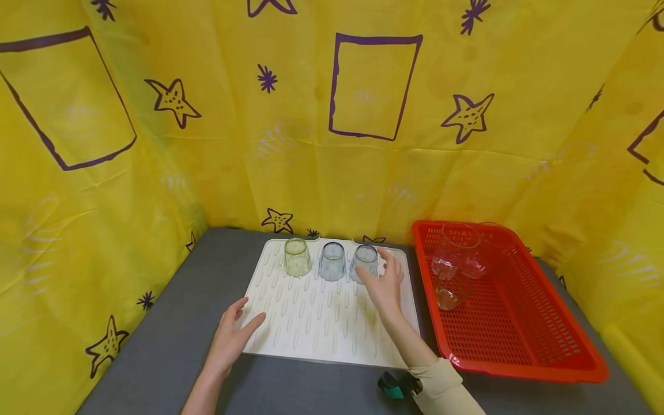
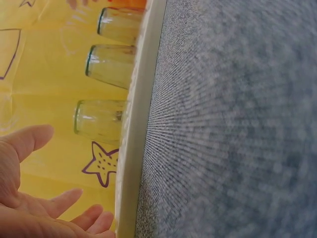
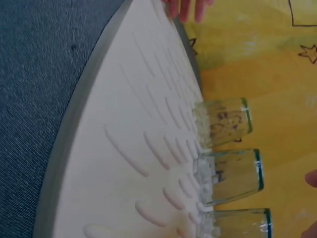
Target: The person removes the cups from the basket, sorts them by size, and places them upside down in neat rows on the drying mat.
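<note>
Three clear tumblers stand in a row along the back of a white ribbed mat [image 1: 321,331], narrower ends up: a greenish tumbler [image 1: 297,264] on the left, a bluish tumbler [image 1: 332,266] in the middle and another bluish tumbler [image 1: 366,257] on the right. My right hand [image 1: 386,291] hovers at the right tumbler, thumb and fingers spread around its upper part. In the right wrist view its fingertips [image 3: 311,178] show apart from the glass. Over the mat's left edge, my left hand [image 1: 228,337] holds nothing, with thumb and fingers apart; whether it touches the mat I cannot tell.
A red plastic basket [image 1: 508,366] stands right of the mat, with several clear glasses [image 1: 448,297] in its left part. A dark object with a teal patch [image 1: 393,392] shows beside the right sleeve. Yellow patterned cloth [image 1: 301,178] hangs behind the grey table [image 1: 171,323].
</note>
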The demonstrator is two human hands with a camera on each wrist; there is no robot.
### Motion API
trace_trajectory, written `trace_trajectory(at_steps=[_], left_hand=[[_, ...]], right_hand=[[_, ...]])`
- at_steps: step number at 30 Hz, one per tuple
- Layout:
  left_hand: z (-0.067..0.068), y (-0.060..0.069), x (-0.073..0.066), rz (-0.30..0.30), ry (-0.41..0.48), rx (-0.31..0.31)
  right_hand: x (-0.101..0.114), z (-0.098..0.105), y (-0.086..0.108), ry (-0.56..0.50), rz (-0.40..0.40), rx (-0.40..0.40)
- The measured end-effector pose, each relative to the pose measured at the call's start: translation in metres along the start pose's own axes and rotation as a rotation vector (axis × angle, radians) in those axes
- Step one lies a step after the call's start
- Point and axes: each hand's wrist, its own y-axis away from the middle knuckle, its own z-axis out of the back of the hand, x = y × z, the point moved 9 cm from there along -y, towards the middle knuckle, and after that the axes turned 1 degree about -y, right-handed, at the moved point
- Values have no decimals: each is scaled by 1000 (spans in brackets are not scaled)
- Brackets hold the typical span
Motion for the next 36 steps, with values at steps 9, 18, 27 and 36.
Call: trace_trajectory(at_steps=[9, 18, 27, 36], left_hand=[[-1, 0, 0, -3, 1, 4], [0, 0, 1, 4, -6, 3], [0, 0, 1, -13, -7, -11], [0, -1, 3, -10, -21, -12]], right_hand=[[27, 39, 24, -91, 14, 93], [23, 107, 30, -111, -42, 18], [2, 156, 18, 60, -119, 35], [-23, 178, -1, 359, -114, 179]])
